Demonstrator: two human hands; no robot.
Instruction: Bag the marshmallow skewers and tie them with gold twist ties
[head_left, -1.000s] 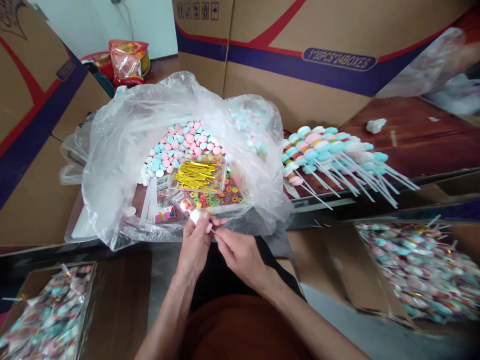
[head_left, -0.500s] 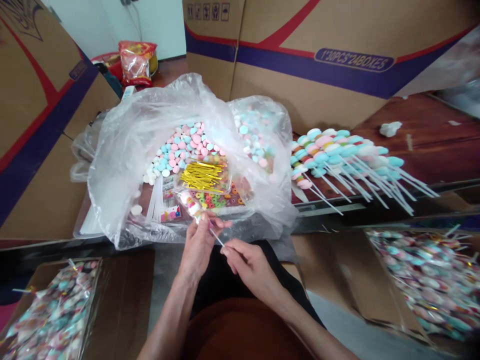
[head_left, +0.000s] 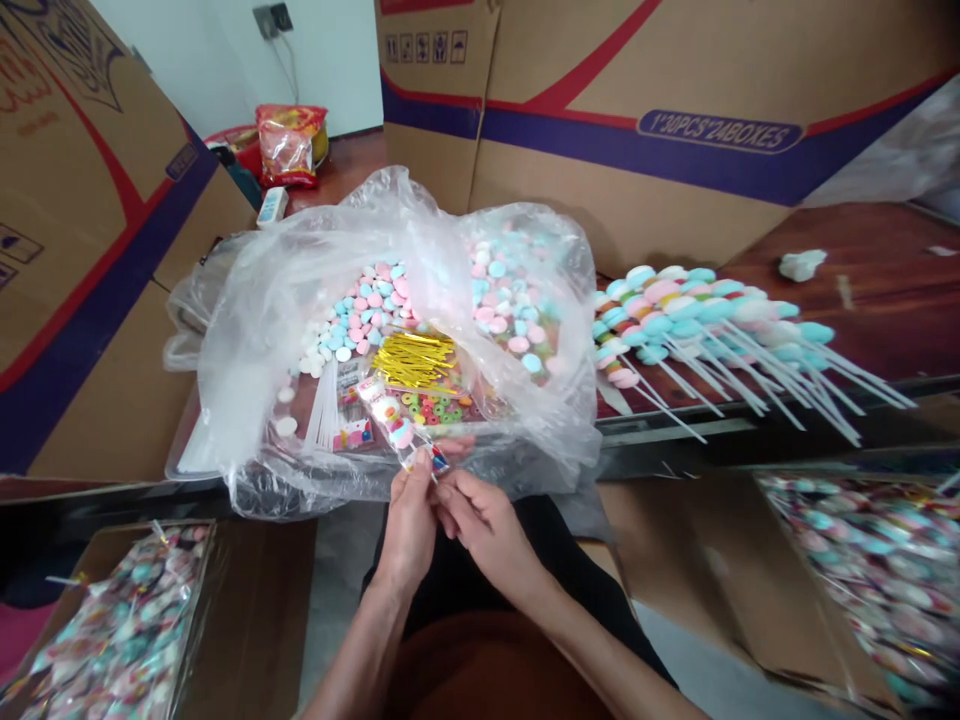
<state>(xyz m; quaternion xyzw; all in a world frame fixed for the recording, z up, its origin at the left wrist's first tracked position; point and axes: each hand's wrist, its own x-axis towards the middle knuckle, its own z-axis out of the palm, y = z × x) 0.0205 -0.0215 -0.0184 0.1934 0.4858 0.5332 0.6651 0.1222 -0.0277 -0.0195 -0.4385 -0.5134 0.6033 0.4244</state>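
A marshmallow lollipop (head_left: 394, 420) in a clear printed wrapper points up and away from me, over the front of the tray. My left hand (head_left: 414, 520) pinches the wrapper's lower end between thumb and fingers. Close beside it, my right hand (head_left: 484, 525) has its fingertips closed at the stick end, most of which they hide. Just beyond the lollipop lie gold twist ties (head_left: 415, 360), colourful ring candies (head_left: 442, 408), flat printed wrappers (head_left: 352, 433) and white sticks (head_left: 322, 412). Pink, blue and white candies (head_left: 367, 310) are heaped behind them.
A crumpled clear plastic bag (head_left: 255, 310) drapes around the candies. Unwrapped marshmallow lollipops (head_left: 690, 310) are piled at the right. Open boxes of wrapped lollipops stand low at left (head_left: 124, 610) and right (head_left: 885, 590). Large cartons (head_left: 600, 170) rise behind the table.
My right hand has moved up the stick to meet my left hand, and less stick shows. The wrapper's printed lower end now shows at my left thumb. The view has shifted slightly.
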